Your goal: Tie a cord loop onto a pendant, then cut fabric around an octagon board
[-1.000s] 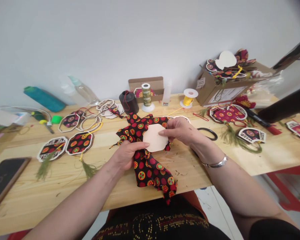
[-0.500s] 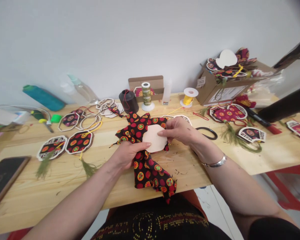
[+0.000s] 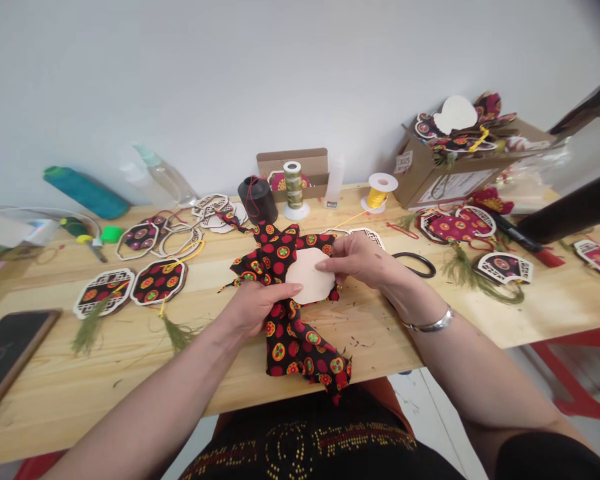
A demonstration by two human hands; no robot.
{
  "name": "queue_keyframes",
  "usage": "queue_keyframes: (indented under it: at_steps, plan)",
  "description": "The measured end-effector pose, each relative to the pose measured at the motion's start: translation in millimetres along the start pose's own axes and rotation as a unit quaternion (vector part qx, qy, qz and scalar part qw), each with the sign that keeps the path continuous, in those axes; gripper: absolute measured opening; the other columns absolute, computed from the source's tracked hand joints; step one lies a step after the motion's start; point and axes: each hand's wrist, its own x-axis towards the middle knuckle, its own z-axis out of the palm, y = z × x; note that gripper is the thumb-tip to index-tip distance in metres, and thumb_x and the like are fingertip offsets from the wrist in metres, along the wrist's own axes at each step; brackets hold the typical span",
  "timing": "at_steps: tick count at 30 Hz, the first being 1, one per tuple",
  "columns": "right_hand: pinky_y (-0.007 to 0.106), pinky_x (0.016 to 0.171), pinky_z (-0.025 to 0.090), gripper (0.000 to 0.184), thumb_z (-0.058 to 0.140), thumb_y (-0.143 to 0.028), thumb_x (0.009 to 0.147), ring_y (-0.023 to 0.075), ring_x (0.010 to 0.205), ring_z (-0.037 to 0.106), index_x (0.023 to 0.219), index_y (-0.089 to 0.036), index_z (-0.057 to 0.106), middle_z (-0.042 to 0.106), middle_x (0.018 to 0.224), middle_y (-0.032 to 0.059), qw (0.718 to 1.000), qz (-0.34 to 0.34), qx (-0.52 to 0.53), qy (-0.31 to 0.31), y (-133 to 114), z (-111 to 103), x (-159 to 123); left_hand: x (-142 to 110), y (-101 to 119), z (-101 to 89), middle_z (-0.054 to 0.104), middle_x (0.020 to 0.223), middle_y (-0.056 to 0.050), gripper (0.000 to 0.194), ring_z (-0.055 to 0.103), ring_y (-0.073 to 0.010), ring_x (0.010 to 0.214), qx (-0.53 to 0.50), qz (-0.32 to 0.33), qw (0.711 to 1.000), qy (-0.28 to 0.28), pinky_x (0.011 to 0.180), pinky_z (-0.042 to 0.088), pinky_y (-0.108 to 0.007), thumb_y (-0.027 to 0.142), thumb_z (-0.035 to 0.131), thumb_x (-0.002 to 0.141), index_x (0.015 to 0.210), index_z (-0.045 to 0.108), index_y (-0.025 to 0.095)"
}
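Observation:
A pale, flat plate with a wavy outline (image 3: pixel 310 280) is held between my two hands above the table. Black fabric printed with red and yellow flowers (image 3: pixel 285 347) lies beneath and around it, bunched on the left and hanging toward the table's front edge. My left hand (image 3: pixel 255 303) grips the plate's lower left edge with the thumb on top; its other fingers are hidden under the fabric. My right hand (image 3: pixel 357 260) pinches the plate's upper right edge, thumb on its face, with a fold of fabric near the fingertips.
Finished-looking tasselled ornaments (image 3: pixel 157 283) lie to the left, near a phone (image 3: pixel 15 357) and a screwdriver (image 3: pixel 83 237). Along the wall stand a black thread cone (image 3: pixel 257 200), a yellow cord spool (image 3: pixel 379 193) and a filled cardboard box (image 3: pixel 450 170). Black-handled scissors (image 3: pixel 420 265) lie beside my right wrist.
Both hands keep the same grip on the plate. The hanging fabric has swung very slightly left, and the view has shifted a little.

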Motion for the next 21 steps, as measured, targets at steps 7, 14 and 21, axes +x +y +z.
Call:
queue_keyframes:
  at_steps: [7, 14, 21]
  plan:
    - [0.02, 0.041, 0.043, 0.028, 0.078, -0.03, 0.06, 0.007, 0.043, 0.05, 0.051, -0.016, 0.055, 0.053, 0.047, -0.0052, 1.0, 0.009, 0.0, 0.0, -2.3, 0.0, -1.2, -1.5, 0.3, 1.8, 0.077, 0.094, -0.01, 0.062, 0.071, -0.0324, 0.092, -0.001, -0.005, 1.0, -0.002, 0.091, 0.053, -0.048, 0.015, 0.083, 0.056, 0.116, 0.068, 0.016]
    - [0.02, 0.04, 0.043, 0.028, 0.078, -0.029, 0.06, 0.0073, 0.043, 0.051, 0.051, -0.016, 0.054, 0.054, 0.047, -0.0047, 1.0, 0.018, 0.003, 0.012, -3.4, 1.5, -0.8, -0.6, -0.8, 1.7, 0.077, 0.092, -0.011, 0.061, 0.07, -0.032, 0.095, -0.015, -0.019, 1.0, 0.007, 0.094, 0.052, -0.047, 0.016, 0.084, 0.055, 0.115, 0.069, 0.014]
    - [0.02, 0.043, 0.045, 0.029, 0.08, -0.036, 0.061, 0.0076, 0.047, 0.054, 0.057, -0.014, 0.061, 0.06, 0.052, -0.0024, 0.999, 0.037, 0.02, -0.009, -0.7, 0.1, 0.3, -0.3, 1.4, 1.5, 0.077, 0.091, -0.011, 0.049, 0.073, -0.0319, 0.084, -0.04, -0.061, 0.997, 0.006, 0.078, 0.061, -0.046, 0.008, 0.079, 0.057, 0.106, 0.073, 0.013]
